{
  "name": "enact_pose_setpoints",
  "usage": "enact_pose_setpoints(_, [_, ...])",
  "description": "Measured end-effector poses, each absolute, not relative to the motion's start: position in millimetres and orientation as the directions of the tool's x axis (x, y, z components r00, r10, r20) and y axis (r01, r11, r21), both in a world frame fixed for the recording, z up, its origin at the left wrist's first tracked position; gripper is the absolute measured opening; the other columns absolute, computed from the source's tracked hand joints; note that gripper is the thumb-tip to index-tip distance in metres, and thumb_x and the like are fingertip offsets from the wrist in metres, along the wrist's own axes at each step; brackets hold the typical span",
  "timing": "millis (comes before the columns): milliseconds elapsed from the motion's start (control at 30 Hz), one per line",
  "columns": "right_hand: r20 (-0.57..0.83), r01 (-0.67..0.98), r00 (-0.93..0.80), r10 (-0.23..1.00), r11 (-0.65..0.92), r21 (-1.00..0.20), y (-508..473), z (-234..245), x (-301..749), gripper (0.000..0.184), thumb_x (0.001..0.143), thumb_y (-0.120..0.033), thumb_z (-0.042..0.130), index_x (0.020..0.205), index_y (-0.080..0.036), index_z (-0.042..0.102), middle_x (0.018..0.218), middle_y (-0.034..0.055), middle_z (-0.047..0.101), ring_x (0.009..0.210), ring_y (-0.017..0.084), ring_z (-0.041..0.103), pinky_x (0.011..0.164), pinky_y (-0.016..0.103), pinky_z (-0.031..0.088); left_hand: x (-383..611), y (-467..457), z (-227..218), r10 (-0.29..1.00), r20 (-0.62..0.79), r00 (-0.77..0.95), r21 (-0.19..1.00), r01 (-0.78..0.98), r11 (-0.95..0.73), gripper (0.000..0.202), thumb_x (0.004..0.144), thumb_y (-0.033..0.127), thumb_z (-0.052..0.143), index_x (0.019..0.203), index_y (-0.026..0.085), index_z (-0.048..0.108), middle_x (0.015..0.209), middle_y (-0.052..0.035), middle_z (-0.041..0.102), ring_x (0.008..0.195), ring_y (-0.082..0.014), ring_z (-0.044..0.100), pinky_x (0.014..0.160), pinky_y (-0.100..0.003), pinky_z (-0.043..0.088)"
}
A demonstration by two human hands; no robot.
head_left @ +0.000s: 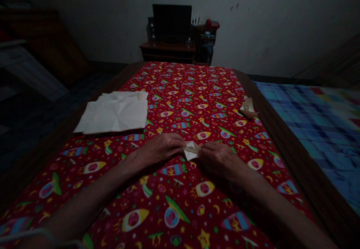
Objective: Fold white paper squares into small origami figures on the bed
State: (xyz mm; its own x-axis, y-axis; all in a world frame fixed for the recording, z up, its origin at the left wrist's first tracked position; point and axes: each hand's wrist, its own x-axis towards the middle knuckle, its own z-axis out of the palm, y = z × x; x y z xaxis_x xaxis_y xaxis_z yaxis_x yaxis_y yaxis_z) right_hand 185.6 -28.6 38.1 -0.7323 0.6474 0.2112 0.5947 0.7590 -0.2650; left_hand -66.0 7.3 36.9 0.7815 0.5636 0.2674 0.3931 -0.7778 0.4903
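A small folded piece of white paper [191,150] lies on the red patterned tablecloth [180,207] between my hands. My left hand [160,150] pinches its left edge with curled fingers. My right hand [222,159] pinches its right edge, knuckles up. Both forearms rest on the cloth. A stack of creased white paper sheets [115,113] lies to the far left of my hands. A finished folded paper piece [248,108] sits near the table's right edge.
The table's wooden rim [284,136] borders a blue checked bed cover [317,129] on the right. At the back stands a low wooden stand [168,51] with a dark screen [172,22] and small items. The room is dim.
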Motion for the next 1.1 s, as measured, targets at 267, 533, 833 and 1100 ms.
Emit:
enact_pose_setpoints(267, [0.441,0.589,-0.497,0.748,0.663,-0.462,-31.5,54.0,175.1,0.015,0.088,-0.027,0.052,0.098,-0.021,0.061,0.102,0.0085,0.059,0.087,0.017,0.057,0.071,0.028,0.045,-60.9,-1.1,49.5,0.565,0.255,0.784,0.444,0.424,-0.789,0.023,0.093,0.025,0.044,0.107,0.018,0.062,0.101,-0.0070,0.064,0.090,-0.0144,0.061,0.076,-0.024,0.049])
enact_pose_setpoints(533, [0.296,0.688,-0.547,0.783,0.622,-0.373,-37.2,54.0,169.5,0.011,0.079,-0.011,0.053,0.074,-0.018,0.060,0.072,0.0019,0.052,0.062,0.011,0.044,0.053,0.022,0.030,-51.8,-11.9,59.3,0.519,0.200,0.831,0.350,0.434,-0.830,0.025,0.095,0.026,0.039,0.106,0.018,0.060,0.096,-0.0066,0.064,0.086,-0.0146,0.062,0.073,-0.024,0.049])
enact_pose_setpoints(833, [0.210,0.669,-0.481,0.851,0.511,-0.540,-33.3,58.9,176.9,0.013,0.080,-0.015,0.052,0.081,-0.017,0.064,0.078,0.0040,0.060,0.066,0.012,0.053,0.058,0.022,0.038,-56.0,-6.4,49.8,0.623,0.312,0.718,0.481,0.446,-0.755,0.058,0.090,0.029,0.050,0.142,0.026,0.023,0.127,-0.0081,0.056,0.107,-0.0179,0.059,0.087,-0.030,0.050])
enact_pose_setpoints(1100, [0.142,0.497,-0.020,0.990,0.133,-0.857,6.4,73.9,238.6,0.026,0.067,-0.042,0.064,0.065,-0.016,0.067,0.062,0.0026,0.065,0.058,0.016,0.059,0.053,0.025,0.044,-54.3,-0.5,15.8,0.681,0.392,0.618,0.497,0.481,-0.723,0.048,0.090,0.019,0.047,0.136,0.025,0.038,0.118,-0.0066,0.061,0.106,-0.0182,0.058,0.090,-0.034,0.049])
